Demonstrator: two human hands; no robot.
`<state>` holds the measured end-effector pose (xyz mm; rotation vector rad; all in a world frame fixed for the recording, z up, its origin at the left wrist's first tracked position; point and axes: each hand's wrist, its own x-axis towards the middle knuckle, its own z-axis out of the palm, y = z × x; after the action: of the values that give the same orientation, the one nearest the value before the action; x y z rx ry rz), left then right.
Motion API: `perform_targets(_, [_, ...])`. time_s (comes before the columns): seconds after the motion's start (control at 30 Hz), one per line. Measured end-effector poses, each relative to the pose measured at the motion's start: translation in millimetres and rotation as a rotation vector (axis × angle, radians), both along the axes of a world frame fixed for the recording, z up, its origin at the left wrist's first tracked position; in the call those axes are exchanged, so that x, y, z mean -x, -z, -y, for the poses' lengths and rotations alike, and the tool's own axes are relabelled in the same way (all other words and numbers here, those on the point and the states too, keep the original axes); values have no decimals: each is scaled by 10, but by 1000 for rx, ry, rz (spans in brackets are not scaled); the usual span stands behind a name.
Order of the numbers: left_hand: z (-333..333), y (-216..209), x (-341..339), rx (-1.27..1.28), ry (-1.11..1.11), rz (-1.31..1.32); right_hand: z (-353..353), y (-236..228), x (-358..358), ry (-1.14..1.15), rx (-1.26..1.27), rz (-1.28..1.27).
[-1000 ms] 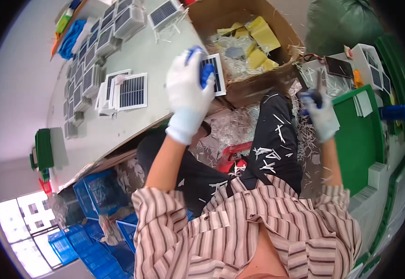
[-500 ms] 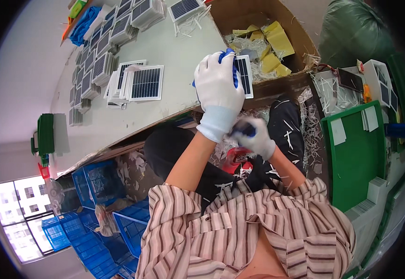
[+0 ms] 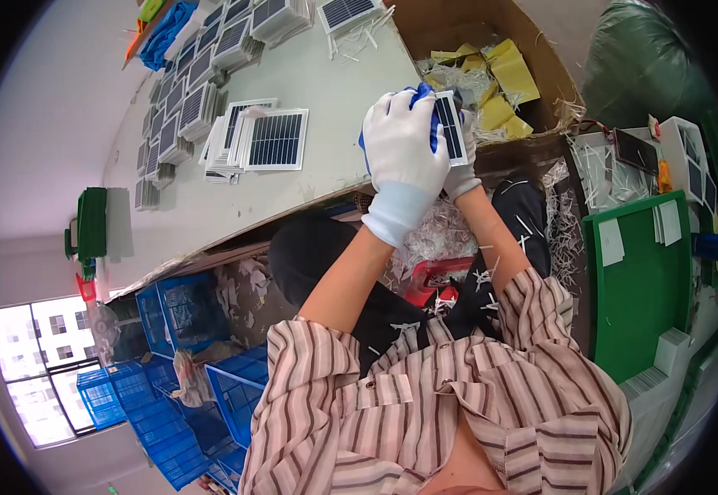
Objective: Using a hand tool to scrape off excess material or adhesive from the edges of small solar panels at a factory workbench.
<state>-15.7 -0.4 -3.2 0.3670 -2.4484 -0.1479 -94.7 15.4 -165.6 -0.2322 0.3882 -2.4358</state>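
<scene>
At the left, blue crates (image 3: 157, 437) stood below the near edge of the counter (image 3: 334, 115). Along its left edge and up toward the far end ran stacks (image 3: 198, 111) of small solar panels, set close together in fairly neat columns. Nearer the middle lay a looser pile (image 3: 276, 140), its panels fanned and uneven, and close to the far right corner a lone panel (image 3: 347, 11) rested with white strips (image 3: 359, 40) scattered just beside it. The left hand (image 3: 404, 140), gloved, was just off the near right corner, its fingers bent round the held panel (image 3: 451, 124), which stood tilted between the two hands; whether another lay behind it could not be told. The right hand (image 3: 463, 169) was on the far side of that panel, its fingers mostly hidden, so I could not tell how far they were closed or whether they gripped anything. Beside the counter's right edge, the carton (image 3: 532, 33) held yellow pieces (image 3: 512, 70) and shredded strips. Farther right was a green tray (image 3: 635, 289) with a few white pieces at its far edge. The work looked well along, judging by the many stacks; the held panel seemed in hand and unfinished, while the pile looked not yet squared up, though its condition was unclear.
</scene>
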Motion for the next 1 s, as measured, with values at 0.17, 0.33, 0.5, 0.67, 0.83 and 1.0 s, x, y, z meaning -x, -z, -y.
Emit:
perform_targets(0.17, [119,32,-91,-19,15,-8,-201,-202,-264,677,-1055,-1166])
perform_targets(0.33, [86,-27,-133,-25,91,10,-96,-138,-143,558,-737,-824])
perform_targets(0.5, [72,-7,-66,-138,238,67,258,507,251,310,-413,-390])
perform_targets(0.67, [142,-191,-252,-59,-59,19,-555,-528,-185,247,-547,-693])
perform_targets(0.83, [115,-26,-237,-32,-12,69,-788,-263,-86,51,-630,-791])
perform_targets(1.0, [148,8,-214,-65,-48,20,-892,-494,-399,-31,-628,-1055])
